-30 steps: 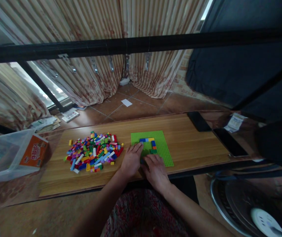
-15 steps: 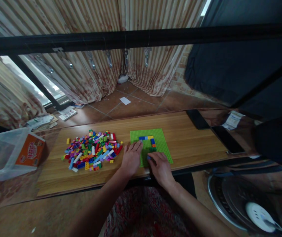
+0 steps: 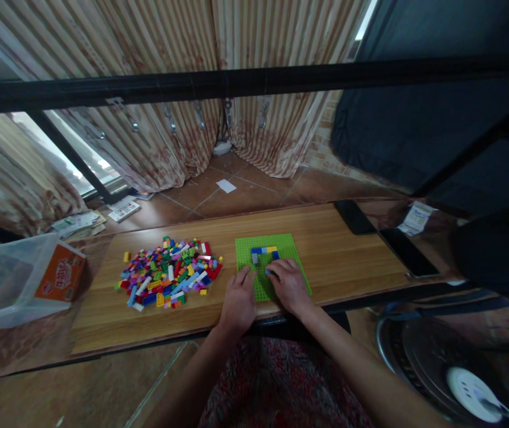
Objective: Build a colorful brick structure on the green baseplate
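A bent row [image 3: 264,250] is laid on the plate [image 3: 288,244]; the pile [image 3: 169,270] left of it is unplaced. Over the plate, a blue brick [image 3: 267,271] is pinched in the right hand's fingers [image 3: 278,268] (left hand's [image 3: 240,299] grip cannot be told).

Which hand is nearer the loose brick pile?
Left. The left hand is right of the brick pile, at the left edge of the green baseplate; the right hand is farther right, over the baseplate.
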### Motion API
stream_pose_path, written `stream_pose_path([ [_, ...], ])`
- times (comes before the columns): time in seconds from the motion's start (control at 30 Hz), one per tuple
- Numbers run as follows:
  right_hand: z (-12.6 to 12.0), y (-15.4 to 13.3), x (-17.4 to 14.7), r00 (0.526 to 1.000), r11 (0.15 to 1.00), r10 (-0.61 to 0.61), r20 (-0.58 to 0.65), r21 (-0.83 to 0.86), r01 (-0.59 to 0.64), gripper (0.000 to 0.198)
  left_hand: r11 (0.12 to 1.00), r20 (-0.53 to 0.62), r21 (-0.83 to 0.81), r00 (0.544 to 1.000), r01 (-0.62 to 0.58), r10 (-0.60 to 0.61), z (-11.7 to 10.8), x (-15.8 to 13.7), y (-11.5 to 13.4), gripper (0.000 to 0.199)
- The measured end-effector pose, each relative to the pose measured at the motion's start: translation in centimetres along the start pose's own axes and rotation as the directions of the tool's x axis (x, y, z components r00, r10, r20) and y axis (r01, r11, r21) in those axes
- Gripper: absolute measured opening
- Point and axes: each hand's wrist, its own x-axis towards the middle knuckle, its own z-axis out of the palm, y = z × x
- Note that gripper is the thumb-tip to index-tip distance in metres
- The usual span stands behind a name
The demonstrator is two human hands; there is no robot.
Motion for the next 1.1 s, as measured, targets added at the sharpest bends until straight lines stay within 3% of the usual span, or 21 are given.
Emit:
stream_pose_path([
  [0.27, -0.2, 1.0, 0.0, 0.998, 0.999, -0.042, 0.038, 0.016, 0.041, 0.020, 0.994, 0.069, 0.109, 0.998, -0.007, -0.001, 0.2, 0.6, 1.6, 0.049],
  [0.37, -0.4, 1.2, -0.2, 1.000, 0.998, -0.031, -0.003, 0.047, 0.031, 0.022, 0.992, 0.075, 0.128, 0.997, 0.003, -0.013, 0.3, 0.8, 2.0, 0.049],
  [0.63, -0.9, 1.1, 0.2, 0.952, 0.965, 0.238, -0.192, 0.155, -0.210, 0.022, 0.989, 0.098, 0.148, 0.994, 0.031, -0.046, 0.3, 1.0, 2.4, 0.049],
  [0.83, 0.1, 1.2, 0.4, 0.900, 0.915, 0.401, -0.171, 0.117, -0.386, 0.030, 0.986, 0.093, 0.161, 0.994, 0.041, -0.057, 0.7, 1.1, 2.7, 0.052],
  [1.1, 0.9, 1.2, 0.8, 0.873, 0.883, 0.469, -0.137, 0.035, -0.469, 0.034, 0.987, 0.098, 0.143, 0.991, 0.077, -0.091, 1.3, 0.9, 2.7, 0.056],
])
